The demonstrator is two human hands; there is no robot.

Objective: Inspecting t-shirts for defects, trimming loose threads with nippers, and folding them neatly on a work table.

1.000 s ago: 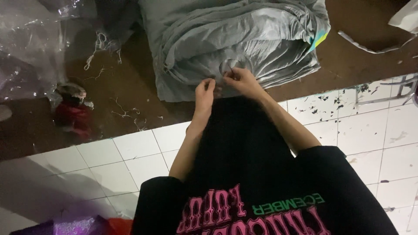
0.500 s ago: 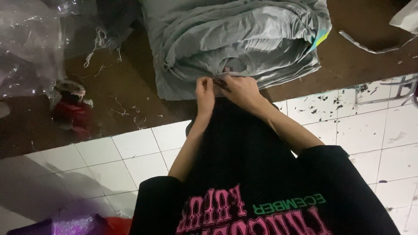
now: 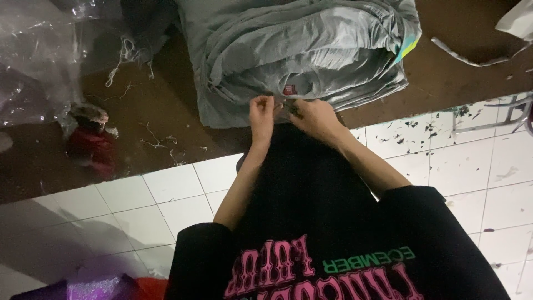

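The stack of folded grey cotton shirts [image 3: 300, 50] lies on the dark brown bench [image 3: 166, 116], w/ a small red neck label [image 3: 289, 89] now showing at its near edge. Both hands have closed in since a sec ago: left hand [image 3: 261, 114] & right hand [image 3: 313, 116] are pinching the grey fabric just below that label, so the work looks centred on the collar area.

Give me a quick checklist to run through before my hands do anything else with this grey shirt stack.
1. Left hand on the neck edge of the top grey shirt: ok, fingers pinch there.
2. Right hand on the same edge: ok, beside the left.
3. Small red neck label in sight: ok, just above both hands.
4. Stack of grey shirts lying square: not ok, edges rumpled.
5. Brown surface free of scraps: not ok, loose threads nearby.
6. What the fingers pinch: cannot tell.
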